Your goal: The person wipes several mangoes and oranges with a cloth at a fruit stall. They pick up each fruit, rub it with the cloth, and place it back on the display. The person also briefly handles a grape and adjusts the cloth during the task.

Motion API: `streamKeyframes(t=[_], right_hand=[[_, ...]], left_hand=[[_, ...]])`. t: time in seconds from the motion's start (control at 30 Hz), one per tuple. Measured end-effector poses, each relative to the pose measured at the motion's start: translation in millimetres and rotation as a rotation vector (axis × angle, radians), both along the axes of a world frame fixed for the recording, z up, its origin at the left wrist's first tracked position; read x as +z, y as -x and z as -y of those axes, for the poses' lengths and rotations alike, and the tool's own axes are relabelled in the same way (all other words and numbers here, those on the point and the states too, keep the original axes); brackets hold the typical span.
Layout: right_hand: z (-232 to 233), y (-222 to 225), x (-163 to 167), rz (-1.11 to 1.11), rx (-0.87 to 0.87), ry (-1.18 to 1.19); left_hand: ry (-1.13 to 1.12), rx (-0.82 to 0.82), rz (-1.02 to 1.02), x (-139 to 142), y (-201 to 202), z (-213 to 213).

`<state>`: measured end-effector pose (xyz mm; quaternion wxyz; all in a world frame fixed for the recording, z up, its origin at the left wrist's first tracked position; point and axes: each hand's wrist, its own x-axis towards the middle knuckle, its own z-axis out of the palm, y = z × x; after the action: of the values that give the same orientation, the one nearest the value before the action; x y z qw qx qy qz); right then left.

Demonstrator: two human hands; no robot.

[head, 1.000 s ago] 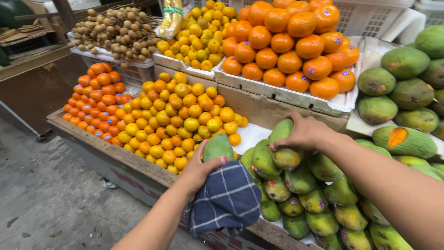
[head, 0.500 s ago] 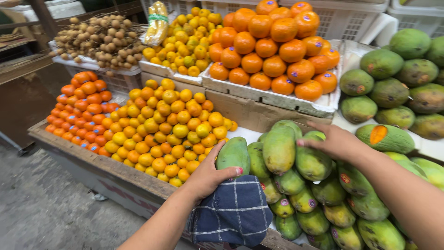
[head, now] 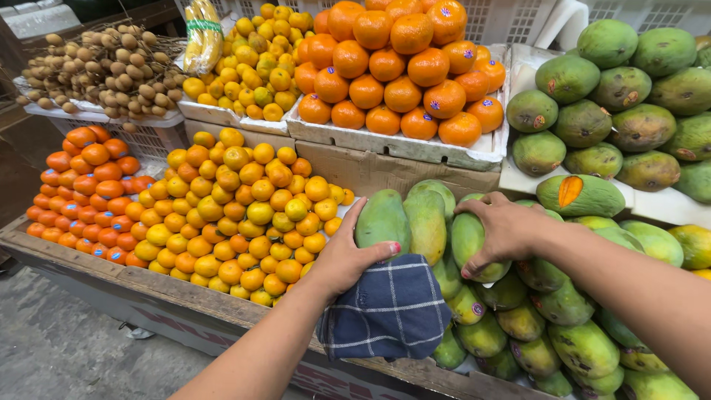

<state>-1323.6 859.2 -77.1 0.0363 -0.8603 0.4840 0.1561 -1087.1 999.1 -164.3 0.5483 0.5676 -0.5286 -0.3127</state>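
A: What is held by the left hand (head: 342, 261)?

B: A dark checked cloth (head: 386, 311) is pinned under the palm, and the fingers are curled onto a green mango (head: 382, 219), the thumb laid across its lower end. The hand is closed on both, loosely.

A: And the right hand (head: 502, 227)?

B: It is cupped over a second mango (head: 471, 238), fingers wrapped down its far side, thumb on the near side. The grip is closed on that fruit.

A: How are the two mangoes set relative to the hands?

B: Each is stood on end in the pile, so the long axis runs away from the wrist, up toward the cardboard edge (head: 385, 172). A third mango (head: 427, 222) is wedged between them, touched by both fruits.

A: Which hand is nearer to which?

B: The left mango lies directly under the left fingertips; the right one is fully under the right palm. Neither is reached across.

A: What lies beside the grips?

B: Small yellow-orange citrus (head: 244, 215) is heaped just outside the left hand; more mangoes are stacked below and outside the right wrist.
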Motion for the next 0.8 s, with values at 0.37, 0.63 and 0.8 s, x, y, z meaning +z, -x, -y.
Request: streamKeyframes(t=[0.37,0.63,0.8], right_hand=[[6.6,-2.8,-24.7,0.072,-0.009,0.028],[-15.8,19.0,25.4,0.829,-0.008,-0.222],[-40.4,5.9,21.8,1.579,-0.242,-0.973]], left_hand=[[-0.047,-0.031,0.013,2.8,-3.5,2.9],[-0.185,-0.149,-0.354,45.3,-6.7,-0.8],[0.093,-0.056,0.449,79.7,31.9,24.8]])
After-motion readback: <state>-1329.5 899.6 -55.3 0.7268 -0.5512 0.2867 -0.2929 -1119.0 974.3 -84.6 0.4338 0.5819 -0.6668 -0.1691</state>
